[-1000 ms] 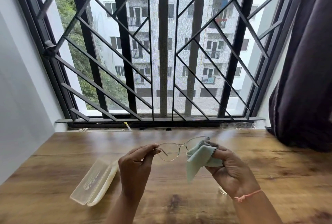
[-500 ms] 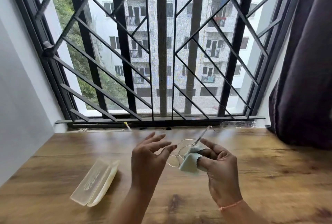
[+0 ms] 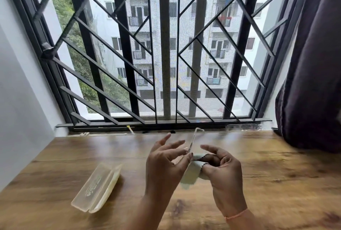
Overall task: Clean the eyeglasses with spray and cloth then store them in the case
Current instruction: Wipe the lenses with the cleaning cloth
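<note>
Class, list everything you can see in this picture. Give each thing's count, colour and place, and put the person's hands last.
eyeglasses: one, thin clear frame, held up between the hands, mostly hidden
cloth: one, pale green, in the right hand
case: one, translucent yellowish, on the table left of the hands
table: one, brown wood, under everything
window grille: one, black, behind the table
curtain: one, dark purple, far right
bracelet: one, orange-pink, right wrist
left hand: one, fingers spread, thumb tip by the eyeglasses
right hand: one, fingers curled round the cloth
</note>
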Demonstrator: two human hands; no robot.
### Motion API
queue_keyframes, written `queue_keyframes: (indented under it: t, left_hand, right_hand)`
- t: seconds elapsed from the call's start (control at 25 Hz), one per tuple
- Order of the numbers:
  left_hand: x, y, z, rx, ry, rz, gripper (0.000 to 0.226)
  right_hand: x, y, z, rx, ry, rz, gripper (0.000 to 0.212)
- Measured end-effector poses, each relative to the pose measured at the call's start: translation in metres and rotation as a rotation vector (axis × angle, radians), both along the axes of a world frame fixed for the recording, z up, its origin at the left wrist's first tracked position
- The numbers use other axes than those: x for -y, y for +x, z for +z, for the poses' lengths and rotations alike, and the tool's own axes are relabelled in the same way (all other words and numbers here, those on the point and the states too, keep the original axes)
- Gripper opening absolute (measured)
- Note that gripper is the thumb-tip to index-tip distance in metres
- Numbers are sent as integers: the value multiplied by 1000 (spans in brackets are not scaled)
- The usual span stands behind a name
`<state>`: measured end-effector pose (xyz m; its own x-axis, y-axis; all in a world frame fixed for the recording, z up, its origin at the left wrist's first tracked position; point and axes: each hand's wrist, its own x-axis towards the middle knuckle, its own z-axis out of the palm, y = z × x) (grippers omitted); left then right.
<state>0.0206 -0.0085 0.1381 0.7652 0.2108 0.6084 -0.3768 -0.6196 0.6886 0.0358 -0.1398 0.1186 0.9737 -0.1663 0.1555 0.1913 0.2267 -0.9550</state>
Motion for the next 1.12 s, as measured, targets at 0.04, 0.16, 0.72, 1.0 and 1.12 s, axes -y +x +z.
queue_keyframes:
  t: [0.04, 0.16, 0.72, 1.0, 1.12]
  left_hand:
    - [-4, 1, 0, -4, 0, -1, 13]
    - [-16, 2, 1, -27, 42, -44, 13]
    - [-26, -5, 17, 84, 226, -316, 17]
    - [-26, -5, 19, 145, 343, -305, 13]
    - [-28, -4, 18, 180, 381, -295, 10]
  right_hand:
    - [4, 1, 3, 19, -16, -32, 47]
    - [17, 4, 16, 166, -37, -152, 53]
    - [13, -2, 20, 959, -773, -37, 49]
    - [20, 4, 26, 1041, -941, -87, 53]
    - [22, 7, 25, 1057, -941, -107, 50]
